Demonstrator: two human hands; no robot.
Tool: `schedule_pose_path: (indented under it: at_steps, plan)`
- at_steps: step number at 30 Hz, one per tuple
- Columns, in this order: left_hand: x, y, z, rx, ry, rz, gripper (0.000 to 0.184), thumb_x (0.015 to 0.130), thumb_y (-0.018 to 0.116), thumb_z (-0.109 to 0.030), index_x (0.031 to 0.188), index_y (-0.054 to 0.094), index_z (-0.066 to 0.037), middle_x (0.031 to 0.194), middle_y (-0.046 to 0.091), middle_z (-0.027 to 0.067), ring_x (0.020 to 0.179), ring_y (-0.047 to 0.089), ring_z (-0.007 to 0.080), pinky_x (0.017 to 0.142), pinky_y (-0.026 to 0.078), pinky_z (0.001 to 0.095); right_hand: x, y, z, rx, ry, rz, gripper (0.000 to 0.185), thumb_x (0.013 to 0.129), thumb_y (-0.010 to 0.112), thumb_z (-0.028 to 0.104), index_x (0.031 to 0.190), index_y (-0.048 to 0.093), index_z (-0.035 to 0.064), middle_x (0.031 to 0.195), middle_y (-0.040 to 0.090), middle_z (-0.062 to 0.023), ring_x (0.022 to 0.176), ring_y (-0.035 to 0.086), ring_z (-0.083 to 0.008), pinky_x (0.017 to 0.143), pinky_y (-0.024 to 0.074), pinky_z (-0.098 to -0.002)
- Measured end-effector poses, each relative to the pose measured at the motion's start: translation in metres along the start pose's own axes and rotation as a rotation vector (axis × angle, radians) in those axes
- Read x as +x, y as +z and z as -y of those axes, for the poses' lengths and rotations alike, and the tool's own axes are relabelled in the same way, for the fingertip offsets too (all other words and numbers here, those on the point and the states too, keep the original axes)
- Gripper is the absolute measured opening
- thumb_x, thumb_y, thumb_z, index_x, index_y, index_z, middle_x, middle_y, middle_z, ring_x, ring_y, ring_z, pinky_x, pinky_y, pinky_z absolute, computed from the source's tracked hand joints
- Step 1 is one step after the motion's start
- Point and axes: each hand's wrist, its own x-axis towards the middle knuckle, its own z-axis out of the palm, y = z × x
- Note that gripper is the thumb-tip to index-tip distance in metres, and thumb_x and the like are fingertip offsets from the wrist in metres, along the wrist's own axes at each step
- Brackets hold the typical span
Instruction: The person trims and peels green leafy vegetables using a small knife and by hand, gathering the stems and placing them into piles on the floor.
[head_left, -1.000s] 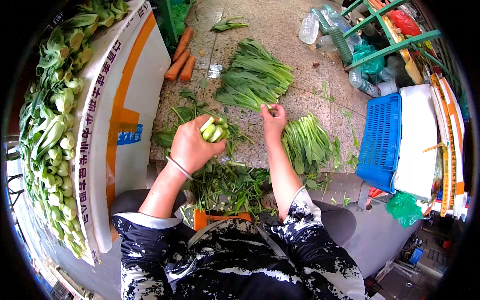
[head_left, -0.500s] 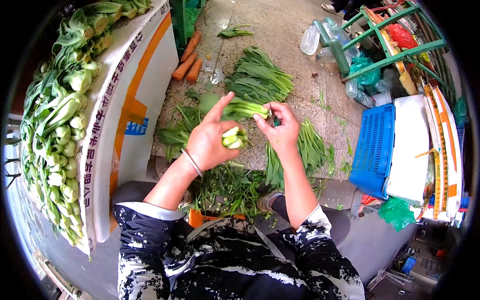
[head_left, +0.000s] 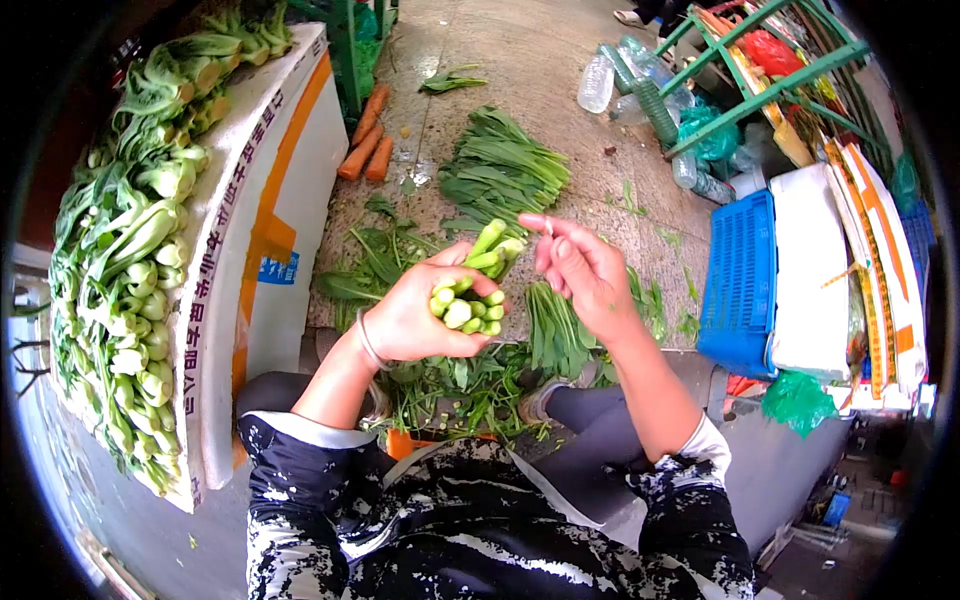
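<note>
My left hand (head_left: pixel 400 315) is wrapped round a bunch of leafy green stems (head_left: pixel 463 308), their pale cut ends facing me. More stem ends stick out past its thumb side. To the right of the bunch, my right hand (head_left: pixel 590 275) is apart from it, with the index finger stretched out and the other fingers loosely bent. A small pale band or object shows at that finger; I cannot make out what it is. Beyond the hands lies a pile of trimmed greens (head_left: pixel 505 165), and a second pile (head_left: pixel 558 325) lies below my right hand. Loose leafy greens (head_left: pixel 370 260) lie to the left.
Carrots (head_left: pixel 367 145) lie beside a white foam box (head_left: pixel 285 230), near bok choy (head_left: pixel 140 290). Leaf scraps (head_left: pixel 450 395) cover the ground by my feet. At right are a blue crate (head_left: pixel 738 285), plastic bottles (head_left: pixel 597 82) and a green metal frame (head_left: pixel 770 95).
My right hand has let go of the stem it pinched and moved slightly right and down. My left hand has turned, now closed round more stems, cut ends toward me.
</note>
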Motion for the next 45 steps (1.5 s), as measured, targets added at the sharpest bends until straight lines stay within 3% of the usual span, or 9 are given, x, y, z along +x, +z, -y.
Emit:
schedule_pose_path:
  at_steps: [3, 7, 17, 19, 22, 27, 30, 37, 45]
  plan:
    - [-0.001, -0.001, -0.003, -0.069, -0.039, 0.054, 0.035, 0.057, 0.074, -0.004, 0.090, 0.061, -0.005, 0.103, 0.053, 0.0089, 0.102, 0.050, 0.0200, 0.087, 0.042, 0.0295, -0.018, -0.002, 0.006, -0.116, 0.063, 0.093, 0.041, 0.089, 0.055, 0.023, 0.124, 0.049, 0.0028, 0.090, 0.061, -0.0029, 0.082, 0.055, -0.0086, 0.075, 0.0448, -0.0226]
    - [-0.003, -0.002, -0.005, -0.067, -0.093, 0.114, 0.035, 0.057, 0.074, -0.002, 0.089, 0.060, -0.006, 0.103, 0.055, 0.0083, 0.104, 0.050, 0.0182, 0.087, 0.043, 0.0301, -0.023, 0.007, 0.001, -0.179, -0.125, 0.088, 0.044, 0.087, 0.057, 0.021, 0.126, 0.047, 0.0038, 0.115, 0.058, -0.0124, 0.103, 0.056, -0.0164, 0.088, 0.0416, -0.0277]
    - [0.001, -0.001, -0.002, -0.083, -0.179, 0.128, 0.032, 0.058, 0.073, -0.004, 0.087, 0.061, -0.006, 0.097, 0.058, 0.0065, 0.093, 0.052, 0.0155, 0.084, 0.043, 0.0292, -0.014, 0.002, -0.021, -0.263, -0.254, 0.047, 0.036, 0.087, 0.057, 0.017, 0.121, 0.053, 0.0049, 0.102, 0.064, -0.0087, 0.085, 0.058, -0.0093, 0.076, 0.0457, -0.0234]
    - [0.001, -0.003, -0.003, -0.079, -0.195, 0.144, 0.030, 0.058, 0.073, -0.005, 0.086, 0.061, -0.006, 0.097, 0.059, 0.0069, 0.093, 0.052, 0.0156, 0.084, 0.043, 0.0293, -0.010, -0.002, -0.014, -0.243, -0.071, -0.070, 0.035, 0.088, 0.056, 0.017, 0.120, 0.053, 0.0055, 0.100, 0.064, -0.0058, 0.083, 0.056, -0.0070, 0.074, 0.0453, -0.0225]
    - [0.001, -0.002, -0.007, -0.136, -0.242, 0.123, 0.027, 0.058, 0.073, -0.006, 0.083, 0.063, -0.006, 0.097, 0.059, 0.0073, 0.092, 0.052, 0.0158, 0.083, 0.043, 0.0293, -0.010, -0.002, -0.012, -0.193, -0.052, -0.128, 0.034, 0.088, 0.056, 0.018, 0.120, 0.054, 0.0064, 0.100, 0.064, -0.0045, 0.082, 0.055, -0.0065, 0.074, 0.0451, -0.0225]
    - [0.001, 0.000, -0.008, -0.131, -0.367, 0.039, 0.029, 0.058, 0.073, -0.005, 0.085, 0.061, -0.005, 0.090, 0.056, 0.0047, 0.084, 0.054, 0.0129, 0.077, 0.045, 0.0263, -0.017, 0.021, -0.024, -0.133, -0.239, -0.048, 0.039, 0.085, 0.059, 0.019, 0.122, 0.053, 0.0089, 0.099, 0.064, -0.0115, 0.082, 0.061, -0.0131, 0.075, 0.0473, -0.0261]
    - [-0.002, 0.008, 0.007, -0.097, -0.320, -0.010, 0.032, 0.058, 0.074, -0.005, 0.086, 0.058, -0.003, 0.087, 0.054, 0.0032, 0.079, 0.053, 0.0109, 0.073, 0.045, 0.0241, -0.012, 0.020, -0.022, -0.351, -0.292, -0.026, 0.042, 0.083, 0.061, 0.020, 0.124, 0.051, 0.0164, 0.091, 0.063, -0.0145, 0.078, 0.063, -0.0243, 0.067, 0.0491, -0.0300]
    - [-0.001, 0.011, 0.008, 0.081, -0.285, -0.048, 0.034, 0.057, 0.074, -0.009, 0.086, 0.058, -0.002, 0.084, 0.052, 0.0037, 0.076, 0.052, 0.0127, 0.072, 0.045, 0.0262, -0.008, 0.025, -0.034, -0.354, -0.259, -0.047, 0.040, 0.084, 0.060, 0.023, 0.123, 0.052, 0.0173, 0.093, 0.064, -0.0144, 0.079, 0.064, -0.0239, 0.067, 0.0497, -0.0304]
    - [-0.002, 0.010, 0.010, 0.062, -0.306, -0.044, 0.033, 0.057, 0.074, -0.009, 0.086, 0.059, -0.002, 0.082, 0.052, 0.0040, 0.076, 0.052, 0.0144, 0.073, 0.045, 0.0273, -0.007, 0.022, -0.041, -0.477, -0.267, -0.089, 0.035, 0.083, 0.061, 0.021, 0.118, 0.057, 0.0183, 0.072, 0.059, -0.0078, 0.059, 0.057, -0.0179, 0.057, 0.0465, -0.0292]
